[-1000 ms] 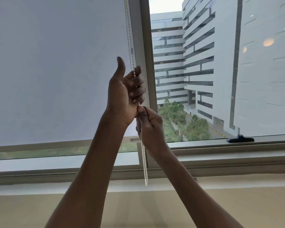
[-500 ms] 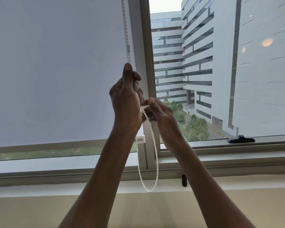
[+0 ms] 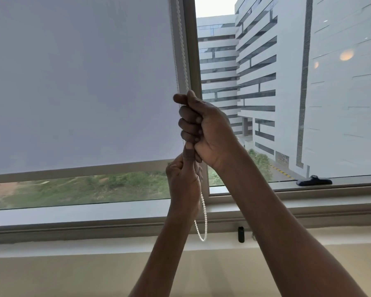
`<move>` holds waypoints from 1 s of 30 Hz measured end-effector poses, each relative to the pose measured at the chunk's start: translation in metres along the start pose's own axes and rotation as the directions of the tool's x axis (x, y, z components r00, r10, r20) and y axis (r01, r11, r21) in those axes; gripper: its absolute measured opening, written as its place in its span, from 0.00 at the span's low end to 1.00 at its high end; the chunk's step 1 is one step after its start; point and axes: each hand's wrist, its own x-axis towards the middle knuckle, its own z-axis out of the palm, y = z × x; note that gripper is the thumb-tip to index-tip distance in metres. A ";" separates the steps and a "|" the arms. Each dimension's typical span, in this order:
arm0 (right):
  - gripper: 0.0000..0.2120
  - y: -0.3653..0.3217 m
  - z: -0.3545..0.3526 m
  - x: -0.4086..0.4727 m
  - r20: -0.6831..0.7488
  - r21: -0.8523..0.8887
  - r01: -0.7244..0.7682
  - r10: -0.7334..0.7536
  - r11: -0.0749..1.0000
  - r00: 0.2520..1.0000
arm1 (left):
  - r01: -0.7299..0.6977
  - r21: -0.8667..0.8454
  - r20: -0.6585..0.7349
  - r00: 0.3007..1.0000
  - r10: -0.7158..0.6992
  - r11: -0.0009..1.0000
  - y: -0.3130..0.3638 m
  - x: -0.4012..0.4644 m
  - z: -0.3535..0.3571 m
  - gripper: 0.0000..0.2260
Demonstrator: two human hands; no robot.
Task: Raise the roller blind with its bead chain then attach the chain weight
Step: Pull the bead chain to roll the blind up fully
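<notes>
A pale window sill (image 3: 73, 215) runs below 2 panes, white buildings outside. The grey roller blind (image 3: 79, 82) covers most of the left pane. Its white bead chain (image 3: 183, 50) hangs along the frame, right hand (image 3: 204, 127) clenched around it above, left hand (image 3: 183, 183) gripping below, loop dangling

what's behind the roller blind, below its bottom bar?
Below the bottom bar of the roller blind, the glass shows grass and reddish bare ground. Above the bar, the fabric covers the pane, so nothing behind it can be seen.
</notes>
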 end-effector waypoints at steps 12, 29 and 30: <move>0.16 0.023 0.006 -0.006 -0.116 -0.416 0.314 -0.393 0.853 0.912 | -0.099 0.144 0.068 0.994 0.090 0.985 -0.019 0.008 -0.015 0.21; 0.17 0.097 -0.024 -0.048 -0.119 -0.545 0.231 -0.347 0.806 0.930 | 0.300 -0.217 0.298 0.927 -0.229 0.929 0.072 0.070 0.003 0.21; 0.17 0.096 -0.025 -0.048 -0.122 -0.538 0.225 -0.339 0.812 0.933 | 0.302 -0.263 0.285 0.932 -0.226 0.916 0.070 0.069 0.003 0.19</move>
